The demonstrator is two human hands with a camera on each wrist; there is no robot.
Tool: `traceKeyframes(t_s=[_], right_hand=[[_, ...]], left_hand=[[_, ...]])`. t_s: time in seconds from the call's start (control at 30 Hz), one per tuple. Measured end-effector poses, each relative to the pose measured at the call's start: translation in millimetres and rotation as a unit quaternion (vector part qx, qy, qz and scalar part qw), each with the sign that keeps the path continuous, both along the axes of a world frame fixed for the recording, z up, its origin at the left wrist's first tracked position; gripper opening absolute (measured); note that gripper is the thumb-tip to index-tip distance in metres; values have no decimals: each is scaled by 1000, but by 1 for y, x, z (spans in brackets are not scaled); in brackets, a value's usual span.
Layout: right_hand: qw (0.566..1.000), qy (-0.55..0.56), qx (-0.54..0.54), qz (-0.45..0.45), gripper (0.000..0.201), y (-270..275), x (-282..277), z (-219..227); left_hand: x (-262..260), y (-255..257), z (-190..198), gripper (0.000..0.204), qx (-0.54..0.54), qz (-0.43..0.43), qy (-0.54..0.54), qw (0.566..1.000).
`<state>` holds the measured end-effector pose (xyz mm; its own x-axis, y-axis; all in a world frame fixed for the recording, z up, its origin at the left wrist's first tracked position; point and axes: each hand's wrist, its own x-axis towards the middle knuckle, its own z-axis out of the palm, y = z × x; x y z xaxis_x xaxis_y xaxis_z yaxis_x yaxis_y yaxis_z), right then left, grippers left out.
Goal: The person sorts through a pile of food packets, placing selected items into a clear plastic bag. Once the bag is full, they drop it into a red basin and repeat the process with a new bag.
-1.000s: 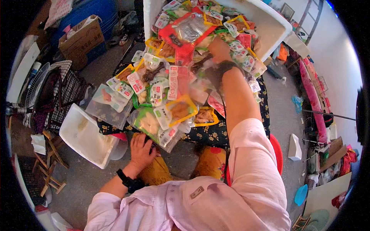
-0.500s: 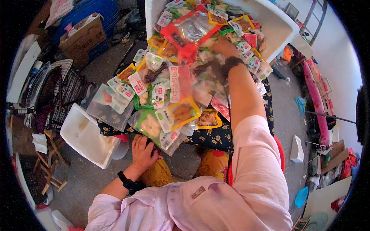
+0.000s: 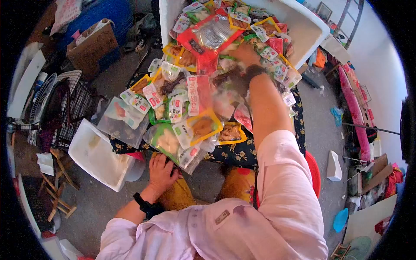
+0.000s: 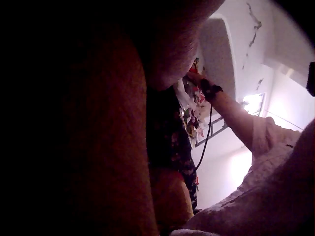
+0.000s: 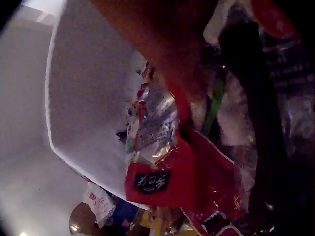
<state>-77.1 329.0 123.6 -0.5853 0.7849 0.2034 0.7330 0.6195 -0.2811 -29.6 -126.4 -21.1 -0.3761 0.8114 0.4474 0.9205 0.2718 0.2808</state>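
Note:
In the head view my right hand (image 3: 246,55) reaches into a heap of sealed food packets (image 3: 177,104) that spills from a tipped white foam box (image 3: 305,32). Its fingers are partly hidden among the packets, and I cannot tell whether they grip one. Beside it lies a large red pouch (image 3: 208,37) with a silvery window, seen also as a red pouch (image 5: 165,184) in the right wrist view. My left hand (image 3: 162,171) rests with loosely bent fingers over the knee, below the table edge, close to a clear green-trimmed packet (image 3: 167,142).
A dark flowered cloth (image 3: 234,156) covers the table under the heap. On the left stand a white foam tub (image 3: 93,149) and a small wooden stool (image 3: 60,195). A red basin (image 3: 313,173) is by the right side, and a cardboard box (image 3: 93,45) stands at the back left.
The head view has swayed slightly and back. My right hand stays among the packets near the red pouch with only small shifts. My left hand remains by the knee.

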Motion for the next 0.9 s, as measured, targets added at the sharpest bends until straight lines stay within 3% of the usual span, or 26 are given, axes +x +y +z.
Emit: traceKeyframes(t_s=[0.07,0.17,0.3,0.47,0.57,0.67,0.77,0.9], right_hand=[[999,7,-46,-22,76,-24,6,10],[997,-50,49,-21,77,-20,0,-6],[988,-135,77,8,75,-31,0,5],[971,-88,213,67,77,-34,-4,-7],[963,-98,235,84,81,-32,-6,-3],[969,-63,223,86,78,-29,-8,-7],[975,-106,177,85,73,-28,-13,-5],[958,-138,236,84,58,-38,-12,3]], left_hand=[[1,1,6,35,-2,10,3,1000],[1,-1,7,34,-13,18,-14,1000],[-1,0,3,33,-4,12,-31,999],[2,0,5,33,-6,19,-21,1000],[1,-1,9,33,-13,21,-20,999],[2,0,8,34,-5,21,-15,1000],[1,-1,6,34,-1,18,-17,1000],[0,-2,8,33,-14,16,-26,999]])
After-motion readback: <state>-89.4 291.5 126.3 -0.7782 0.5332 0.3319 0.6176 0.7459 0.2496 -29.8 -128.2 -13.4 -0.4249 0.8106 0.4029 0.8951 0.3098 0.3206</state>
